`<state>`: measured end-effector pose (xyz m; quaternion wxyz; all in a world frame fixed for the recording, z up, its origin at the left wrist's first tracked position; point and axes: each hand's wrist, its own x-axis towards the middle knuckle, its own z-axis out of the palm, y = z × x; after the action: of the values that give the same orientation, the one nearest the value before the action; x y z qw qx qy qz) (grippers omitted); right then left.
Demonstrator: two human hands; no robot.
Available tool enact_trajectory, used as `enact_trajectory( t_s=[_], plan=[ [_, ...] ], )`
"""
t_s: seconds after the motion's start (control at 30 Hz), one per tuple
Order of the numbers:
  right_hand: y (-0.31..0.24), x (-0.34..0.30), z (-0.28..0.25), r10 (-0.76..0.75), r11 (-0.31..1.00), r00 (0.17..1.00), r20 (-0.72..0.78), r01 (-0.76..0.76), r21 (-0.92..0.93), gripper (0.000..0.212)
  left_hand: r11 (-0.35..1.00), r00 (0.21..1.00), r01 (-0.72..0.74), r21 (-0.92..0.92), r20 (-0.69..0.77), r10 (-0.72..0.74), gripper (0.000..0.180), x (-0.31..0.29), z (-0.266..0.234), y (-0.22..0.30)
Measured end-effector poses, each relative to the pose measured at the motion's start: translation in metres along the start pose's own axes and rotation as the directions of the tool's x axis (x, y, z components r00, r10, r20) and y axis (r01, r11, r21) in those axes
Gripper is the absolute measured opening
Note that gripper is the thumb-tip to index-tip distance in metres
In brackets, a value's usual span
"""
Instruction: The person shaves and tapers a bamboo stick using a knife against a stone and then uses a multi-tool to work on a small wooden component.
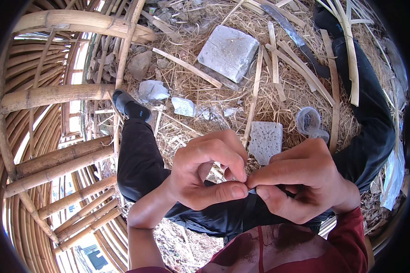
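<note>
Both hands meet in front of my body, fingertips almost touching. My left hand is closed in a pinch, thumb against the fingers. My right hand pinches from the other side, with its thumb and forefinger pressed together. A small greyish sliver shows between the fingertips; the fingers cover most of it, and its kind cannot be made out. Just beyond the hands lies a pale pitted block. A clear plastic cup, with something dark inside, stands near my right hand.
A larger grey concrete block rests on straw-like shavings. Right of it lies a long-bladed machete among split bamboo strips. White stone chunks lie near my left foot. A bamboo frame rises at the left.
</note>
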<state>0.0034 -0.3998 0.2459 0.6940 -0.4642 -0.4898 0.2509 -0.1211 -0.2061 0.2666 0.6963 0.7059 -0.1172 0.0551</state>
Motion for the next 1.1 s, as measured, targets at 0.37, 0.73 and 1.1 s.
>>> enact_trajectory(
  t_s=[0.37, 0.73, 1.1],
  plan=[
    [-0.0001, -0.0006, 0.0007, -0.026, 0.999, 0.999, -0.038, 0.024, -0.042, 0.016, 0.997, 0.995, 0.08, -0.024, -0.051, -0.081, 0.022, -0.0017, 0.004, 0.0034],
    [0.0009, -0.0006, 0.0001, -0.043, 0.997, 0.998, -0.042, 0.04, -0.062, 0.015, 0.995, 0.995, 0.097, 0.024, -0.024, -0.097, 0.021, -0.0012, 0.0054, 0.003],
    [0.001, -0.0005, -0.0009, -0.047, 0.995, 0.999, -0.019, 0.045, -0.085, 0.017, 0.995, 0.995, 0.097, 0.027, -0.013, -0.096, 0.017, -0.0017, 0.0051, 0.0018]
  ],
)
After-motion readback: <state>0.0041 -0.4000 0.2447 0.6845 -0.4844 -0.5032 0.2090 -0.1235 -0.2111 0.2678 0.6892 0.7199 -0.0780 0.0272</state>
